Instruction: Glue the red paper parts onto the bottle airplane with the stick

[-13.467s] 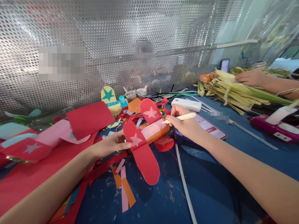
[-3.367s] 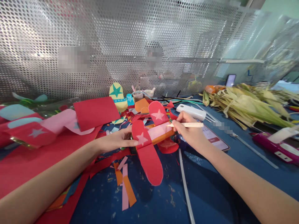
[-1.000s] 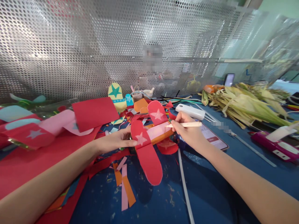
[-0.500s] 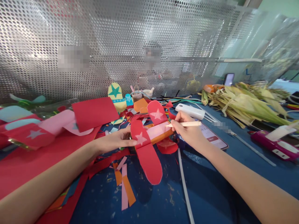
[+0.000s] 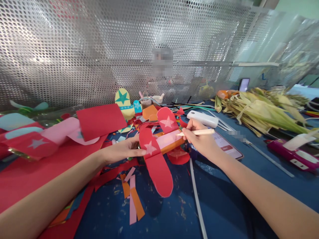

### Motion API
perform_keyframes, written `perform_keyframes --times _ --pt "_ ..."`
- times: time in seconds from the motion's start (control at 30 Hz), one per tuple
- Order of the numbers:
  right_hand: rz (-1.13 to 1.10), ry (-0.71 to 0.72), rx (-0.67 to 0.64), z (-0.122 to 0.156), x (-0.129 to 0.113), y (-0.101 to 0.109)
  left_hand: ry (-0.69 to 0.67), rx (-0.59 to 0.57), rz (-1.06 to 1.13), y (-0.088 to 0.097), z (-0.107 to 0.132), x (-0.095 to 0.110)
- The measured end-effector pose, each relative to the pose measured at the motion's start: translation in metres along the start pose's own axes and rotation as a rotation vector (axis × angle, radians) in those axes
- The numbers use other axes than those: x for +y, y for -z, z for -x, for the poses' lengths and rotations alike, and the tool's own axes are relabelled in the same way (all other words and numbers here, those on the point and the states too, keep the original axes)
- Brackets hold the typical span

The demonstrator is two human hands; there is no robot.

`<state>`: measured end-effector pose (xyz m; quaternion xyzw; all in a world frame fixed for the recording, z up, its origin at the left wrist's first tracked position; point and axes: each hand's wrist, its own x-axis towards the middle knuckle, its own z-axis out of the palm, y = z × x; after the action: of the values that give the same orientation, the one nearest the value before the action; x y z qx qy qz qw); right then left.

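Note:
A paper model plane (image 5: 160, 174) hangs over the middle of the table, with red rounded wings and pale pink stars. Round its body run a pink paper strip (image 5: 166, 141) and an orange one. My left hand (image 5: 127, 147) grips the plane at its left end, thumb on the red paper and fingers partly hidden behind. In my right hand (image 5: 199, 136) is a cream-coloured pen (image 5: 204, 132), pinched in a writing hold. The pen's tip meets the right part of the pink strip; any mark there is too small to make out.
Cut orange and pink strips (image 5: 133, 202) lie below the plane. Red paper sheets (image 5: 101, 121) and another paper plane (image 5: 37, 143) are at the left. A phone (image 5: 230, 146), a white cord (image 5: 196, 199), dried corn husks (image 5: 264, 109) and a purple glue gun (image 5: 294, 154) occupy the right.

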<state>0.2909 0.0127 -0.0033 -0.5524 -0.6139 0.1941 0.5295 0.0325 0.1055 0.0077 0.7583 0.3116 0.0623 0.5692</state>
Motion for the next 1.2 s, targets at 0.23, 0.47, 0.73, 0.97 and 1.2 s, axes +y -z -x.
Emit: perform_keyframes --times 0.23,0.47,0.73,0.97,1.2 --pt "-0.005 0.008 0.003 -0.0006 0.0015 0.0003 -0.004 -0.004 -0.004 0.0002 -0.0009 -0.0010" --pt "-0.012 0.007 0.003 -0.0015 0.0013 0.0001 -0.006 -0.002 -0.008 0.0015 -0.0011 -0.0029" --pt "-0.005 0.006 -0.009 -0.0014 0.0011 0.0008 -0.009 0.006 0.019 -0.0002 -0.0009 -0.0017" --pt "-0.020 0.014 -0.007 -0.0014 -0.0004 0.0007 -0.026 0.001 -0.005 0.0010 -0.0011 -0.0021" --pt "-0.197 -0.032 0.098 -0.0040 -0.0046 -0.0008 -0.028 0.009 0.001 0.0017 -0.0015 -0.0032"
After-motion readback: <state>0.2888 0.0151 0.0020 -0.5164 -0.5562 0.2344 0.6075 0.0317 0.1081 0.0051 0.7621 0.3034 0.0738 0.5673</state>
